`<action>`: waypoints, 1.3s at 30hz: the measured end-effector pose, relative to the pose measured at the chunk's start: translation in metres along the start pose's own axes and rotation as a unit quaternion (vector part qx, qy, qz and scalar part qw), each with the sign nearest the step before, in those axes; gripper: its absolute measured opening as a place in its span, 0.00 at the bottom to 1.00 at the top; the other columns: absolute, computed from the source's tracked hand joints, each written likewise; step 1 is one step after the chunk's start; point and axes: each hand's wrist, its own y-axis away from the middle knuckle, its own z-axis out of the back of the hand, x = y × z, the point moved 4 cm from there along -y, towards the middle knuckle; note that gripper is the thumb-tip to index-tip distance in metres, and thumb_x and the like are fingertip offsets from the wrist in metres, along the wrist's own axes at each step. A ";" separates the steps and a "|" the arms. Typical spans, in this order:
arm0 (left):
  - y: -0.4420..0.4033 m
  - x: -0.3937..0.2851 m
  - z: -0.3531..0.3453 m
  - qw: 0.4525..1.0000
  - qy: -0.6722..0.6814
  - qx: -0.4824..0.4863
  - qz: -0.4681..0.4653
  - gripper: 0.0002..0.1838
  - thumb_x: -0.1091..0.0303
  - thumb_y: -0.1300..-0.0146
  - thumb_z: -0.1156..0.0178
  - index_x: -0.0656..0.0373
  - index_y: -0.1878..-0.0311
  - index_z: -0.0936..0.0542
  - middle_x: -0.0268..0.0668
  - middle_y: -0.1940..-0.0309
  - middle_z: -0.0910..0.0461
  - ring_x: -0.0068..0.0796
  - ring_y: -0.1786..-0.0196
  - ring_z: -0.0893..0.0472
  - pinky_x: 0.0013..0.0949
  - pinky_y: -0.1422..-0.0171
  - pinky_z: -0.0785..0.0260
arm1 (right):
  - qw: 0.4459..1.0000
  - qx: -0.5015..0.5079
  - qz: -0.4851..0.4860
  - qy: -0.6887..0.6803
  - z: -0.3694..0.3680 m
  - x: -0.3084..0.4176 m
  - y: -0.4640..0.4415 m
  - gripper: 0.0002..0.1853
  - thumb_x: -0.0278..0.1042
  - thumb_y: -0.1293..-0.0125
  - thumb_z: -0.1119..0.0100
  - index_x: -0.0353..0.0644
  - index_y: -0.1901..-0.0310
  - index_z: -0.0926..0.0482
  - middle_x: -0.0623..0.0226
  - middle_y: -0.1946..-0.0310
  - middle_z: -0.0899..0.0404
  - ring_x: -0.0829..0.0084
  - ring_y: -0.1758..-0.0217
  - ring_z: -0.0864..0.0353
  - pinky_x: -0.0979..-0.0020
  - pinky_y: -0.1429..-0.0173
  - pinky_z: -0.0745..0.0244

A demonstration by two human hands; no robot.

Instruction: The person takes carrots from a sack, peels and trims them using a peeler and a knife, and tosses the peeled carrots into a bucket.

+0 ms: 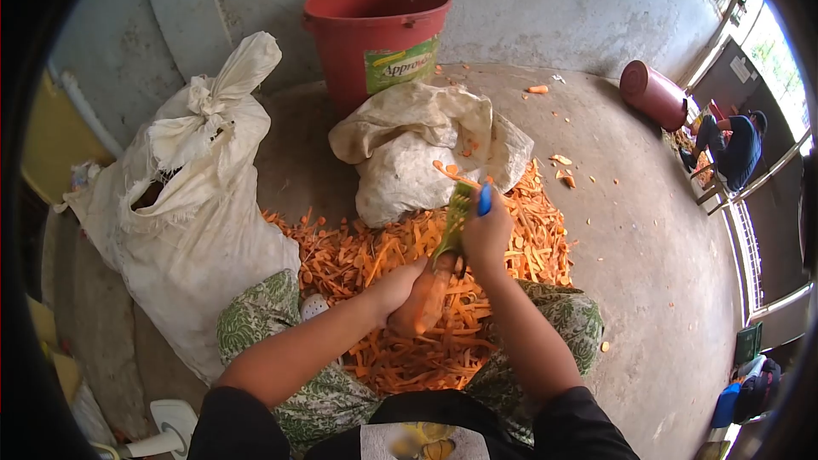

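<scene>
Low in front of me, my left hand is closed around an orange carrot, which points down toward my lap. My right hand grips a blurred hand tool, apparently a peeler, with a long green part and a blue end. The tool lies against the upper end of the carrot; its edge is smeared by motion. Thin orange strips show near its tip. Beneath both hands spreads a heap of carrot peelings between my knees.
A tied white sack stands at left. Behind the peelings lies a crumpled sack, with a red tub against the wall. Carrot scraps dot the concrete floor. At far right a seated person is near a tipped tub.
</scene>
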 end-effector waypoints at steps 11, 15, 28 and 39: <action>0.033 -0.021 0.000 0.996 -0.084 -0.022 0.021 0.25 0.47 0.34 0.60 0.61 0.51 0.31 0.42 0.65 0.23 0.35 0.65 0.20 0.35 0.61 0.25 | 0.965 -0.121 -0.126 -0.193 0.029 -0.048 -0.058 0.18 0.44 0.35 0.52 0.34 0.71 0.26 0.68 0.83 0.29 0.75 0.80 0.32 0.69 0.74 0.37; 0.019 -0.025 0.002 0.992 0.115 0.052 -0.004 0.24 0.49 0.34 0.58 0.63 0.52 0.30 0.42 0.64 0.23 0.35 0.63 0.19 0.38 0.65 0.23 | 0.969 0.054 -0.083 -0.228 0.007 0.010 -0.009 0.18 0.44 0.34 0.52 0.35 0.72 0.27 0.70 0.83 0.30 0.79 0.79 0.32 0.72 0.74 0.37; 0.004 -0.024 0.009 0.991 0.127 -0.031 -0.031 0.16 0.61 0.33 0.60 0.62 0.51 0.30 0.41 0.62 0.23 0.29 0.64 0.19 0.33 0.62 0.23 | 0.961 0.138 -0.068 -0.230 -0.012 0.030 0.044 0.18 0.42 0.34 0.52 0.36 0.76 0.33 0.68 0.87 0.37 0.78 0.82 0.42 0.71 0.76 0.42; 0.006 -0.028 0.005 0.988 0.153 -0.017 -0.030 0.17 0.58 0.31 0.62 0.60 0.50 0.31 0.39 0.62 0.22 0.29 0.64 0.20 0.33 0.62 0.23 | 0.952 0.157 -0.115 -0.236 -0.014 0.018 0.041 0.19 0.44 0.34 0.53 0.37 0.76 0.33 0.71 0.86 0.38 0.80 0.81 0.43 0.72 0.75 0.42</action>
